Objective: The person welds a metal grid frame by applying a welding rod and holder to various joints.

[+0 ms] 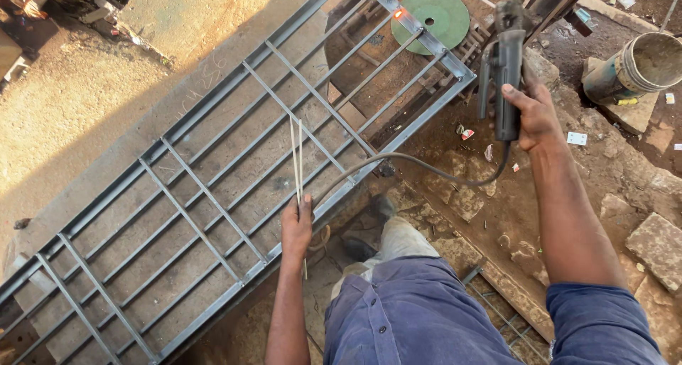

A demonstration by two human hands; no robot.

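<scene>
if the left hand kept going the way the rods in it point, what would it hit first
Probably a thin crossbar of the metal grille frame; the left hand and its welding rods point up across it, though their height above it is unclear.

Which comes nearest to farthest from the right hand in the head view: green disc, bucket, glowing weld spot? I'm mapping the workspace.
From the right hand, holding the electrode holder:
1. Green disc, up and to the left, beyond the frame's corner.
2. Bucket, to the right, and glowing weld spot, on the frame's end bar: too close to call.
</scene>
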